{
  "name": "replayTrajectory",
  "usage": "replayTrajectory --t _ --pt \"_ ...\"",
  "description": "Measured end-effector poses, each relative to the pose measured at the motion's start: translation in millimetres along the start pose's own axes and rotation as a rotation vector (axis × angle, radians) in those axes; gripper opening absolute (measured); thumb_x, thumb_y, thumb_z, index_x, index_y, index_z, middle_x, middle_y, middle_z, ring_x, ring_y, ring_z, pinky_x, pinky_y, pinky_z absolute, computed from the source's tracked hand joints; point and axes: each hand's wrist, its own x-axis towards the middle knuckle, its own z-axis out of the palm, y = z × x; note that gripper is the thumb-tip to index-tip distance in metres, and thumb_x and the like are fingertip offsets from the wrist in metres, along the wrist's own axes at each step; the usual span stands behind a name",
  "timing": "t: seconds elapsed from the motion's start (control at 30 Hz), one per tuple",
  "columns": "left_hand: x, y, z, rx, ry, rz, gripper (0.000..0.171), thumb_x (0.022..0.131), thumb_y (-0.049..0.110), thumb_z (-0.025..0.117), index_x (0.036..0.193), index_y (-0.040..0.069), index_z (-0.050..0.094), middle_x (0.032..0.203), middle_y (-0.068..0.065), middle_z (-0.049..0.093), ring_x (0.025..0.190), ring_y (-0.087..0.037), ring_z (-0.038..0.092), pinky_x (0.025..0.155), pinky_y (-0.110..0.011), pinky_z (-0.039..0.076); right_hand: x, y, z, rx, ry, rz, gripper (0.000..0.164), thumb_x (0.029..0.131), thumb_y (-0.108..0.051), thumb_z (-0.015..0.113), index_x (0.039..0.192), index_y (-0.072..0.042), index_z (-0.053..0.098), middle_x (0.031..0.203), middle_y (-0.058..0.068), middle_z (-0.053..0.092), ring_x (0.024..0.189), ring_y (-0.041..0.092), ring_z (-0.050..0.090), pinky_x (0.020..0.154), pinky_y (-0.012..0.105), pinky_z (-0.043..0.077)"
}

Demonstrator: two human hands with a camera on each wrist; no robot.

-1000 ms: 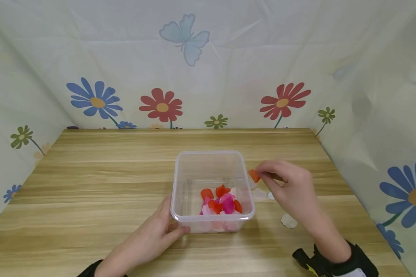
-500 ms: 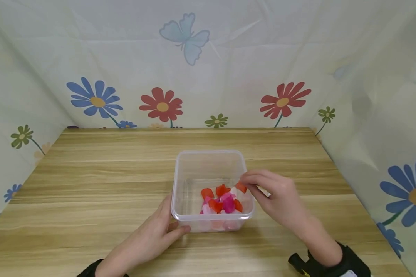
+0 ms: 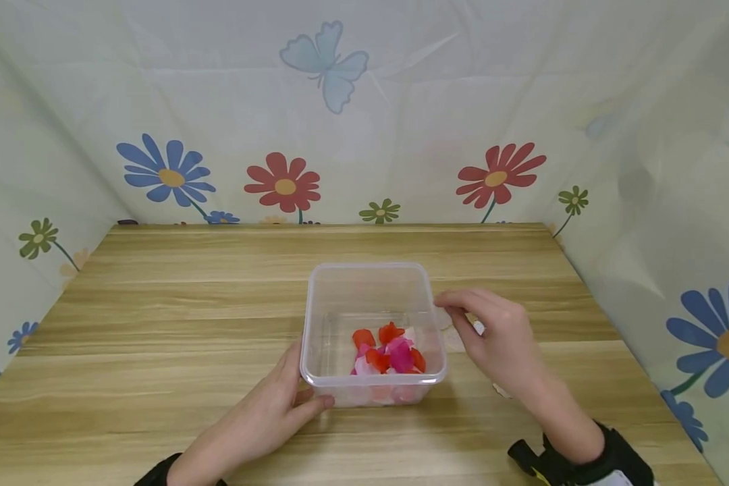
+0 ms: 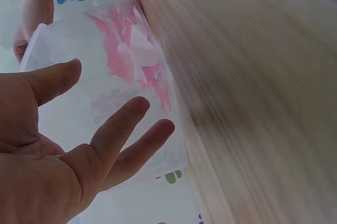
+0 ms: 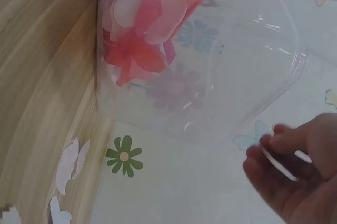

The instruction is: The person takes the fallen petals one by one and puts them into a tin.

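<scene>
A clear plastic box (image 3: pixel 364 287) stands uncovered on the table, with red, magenta and pale pink petals (image 3: pixel 395 354) heaped in its near right part. At its near left corner, my left hand (image 3: pixel 267 405) touches the wall; in the left wrist view its fingers are spread and fairly straight. My right hand (image 3: pixel 498 334) hovers just outside the right rim, thumb and fingertips loosely bent. Nothing shows between those fingers in the right wrist view. Beneath and beside this hand lie several white petals (image 5: pixel 67 166), partly hidden by it in the head view.
The wood-grain table (image 3: pixel 188 297) extends around the box. A pale curtain (image 3: pixel 389 135) printed with flowers and a butterfly encloses the back and sides. A black strap with a device (image 3: pixel 589 455) sits on the right wrist.
My right hand carried a red petal left to the box's right rim, released it inside, then drew back right with nothing held. The left hand and box have stayed put.
</scene>
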Motion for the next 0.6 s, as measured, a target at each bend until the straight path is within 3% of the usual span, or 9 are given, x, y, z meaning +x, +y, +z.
replayTrajectory --t 0.07,0.17,0.37,0.47,0.6 --pt "-0.1 0.2 -0.3 0.003 0.001 0.002 0.087 0.096 0.02 0.076 0.161 0.014 0.018 0.152 -0.014 0.041 0.136 -0.029 0.047 0.106 -0.04 0.046 -0.1 3.6 -0.9 -0.058 0.008 0.054 0.033 0.075 0.019 0.08 0.1 -0.002 0.075 0.096 0.006 0.075 0.085 0.019 0.071 0.074 0.035 0.062" --pt "0.0 0.2 -0.5 0.006 0.002 0.002 0.087 0.096 0.02 0.076 0.161 0.013 0.019 0.152 -0.014 0.041 0.136 -0.029 0.047 0.106 -0.04 0.046 -1.0 9.2 -0.7 -0.101 -0.054 0.168 0.028 0.081 0.016 0.078 0.101 -0.001 0.073 0.095 0.007 0.073 0.084 0.02 0.069 0.069 0.039 0.062" --pt "0.5 -0.8 -0.1 -0.017 0.001 0.016 0.088 0.095 0.016 0.076 0.162 0.013 0.018 0.151 -0.015 0.041 0.135 -0.03 0.048 0.102 -0.035 0.049 -3.7 19.4 3.0 -0.118 -0.342 0.401 0.017 0.087 0.008 0.076 0.101 -0.001 0.072 0.096 0.01 0.069 0.085 0.026 0.065 0.073 0.044 0.06" --pt "0.4 -1.1 0.1 -0.035 -0.001 0.022 0.088 0.095 0.014 0.076 0.162 0.012 0.018 0.151 -0.016 0.041 0.134 -0.032 0.049 0.101 -0.032 0.05 -6.1 25.0 6.4 -0.122 -0.468 0.44 0.015 0.086 0.007 0.076 0.099 0.001 0.072 0.094 0.011 0.069 0.086 0.029 0.066 0.076 0.047 0.059" --pt "0.2 -1.1 0.2 -0.019 0.002 0.013 0.089 0.095 0.014 0.076 0.162 0.012 0.018 0.151 -0.016 0.041 0.134 -0.031 0.049 0.102 -0.034 0.05 -10.0 31.7 13.0 -0.116 -0.561 0.457 0.015 0.083 0.008 0.077 0.096 0.001 0.072 0.091 0.01 0.069 0.085 0.028 0.065 0.077 0.047 0.058"
